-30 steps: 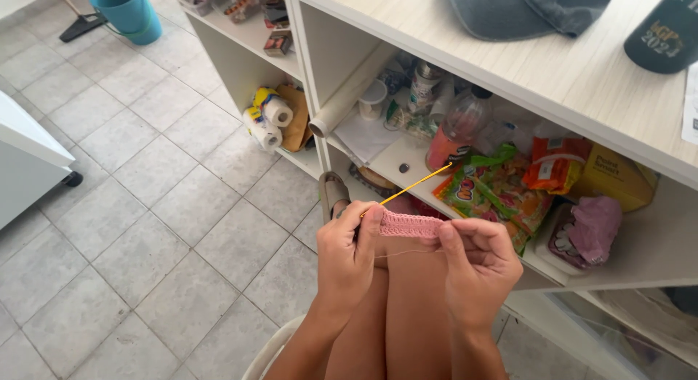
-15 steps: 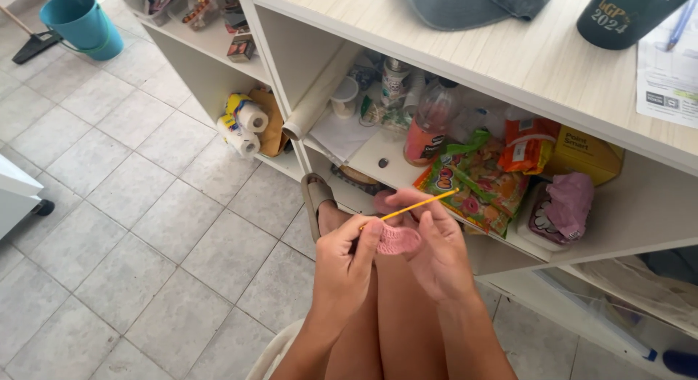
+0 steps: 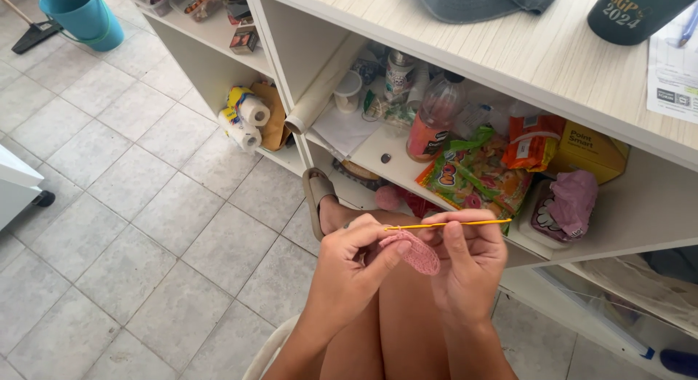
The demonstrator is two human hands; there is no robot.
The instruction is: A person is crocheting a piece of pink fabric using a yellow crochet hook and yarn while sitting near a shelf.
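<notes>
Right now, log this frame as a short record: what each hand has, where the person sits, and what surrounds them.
left hand: left hand pinches the pink crochet piece
right hand: right hand holds the yellow crochet hook, lying roughly level, tip at the piece
posture: seated, bare legs raised, foot in a sandal against the shelf unit
shelf contents: snack bags, bottle, paper rolls
shelf top: grey cap
floor: tiled, blue bucket

I see a small pink crochet piece (image 3: 416, 250) — round, flat and knobbly — tilted on its edge, above my knees. A thin yellow hook (image 3: 451, 224) lies sideways just over it — its left tip touches the pink top edge.
</notes>
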